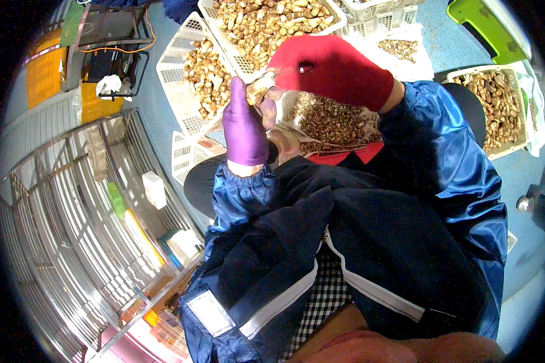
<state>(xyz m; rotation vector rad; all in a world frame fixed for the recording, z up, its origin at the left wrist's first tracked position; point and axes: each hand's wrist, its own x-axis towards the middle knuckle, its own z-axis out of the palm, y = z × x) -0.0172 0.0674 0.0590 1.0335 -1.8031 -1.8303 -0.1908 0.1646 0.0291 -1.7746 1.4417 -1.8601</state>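
My left hand (246,128), in a purple glove, is closed around a small brown-and-cream mushroom (257,91), its thumb pointing up along one side. From the right comes my right hand (330,69) in a red glove, fingertips pinched together close to the mushroom's upper end. What those fingertips hold, if anything, is too small to make out. Just beyond both hands stands a white crate (338,23) heaped with similar mushrooms. Below the red glove lies a pile of brown and pale trimmings (333,121) on light sheeting.
A second white crate (171,75) with mushrooms stands at the left. Another full crate (513,148) is at the right, near a green bin (496,27). More trimmings (398,48) lie on white sheeting at the back. A metal slatted rack (72,199) fills the left side.
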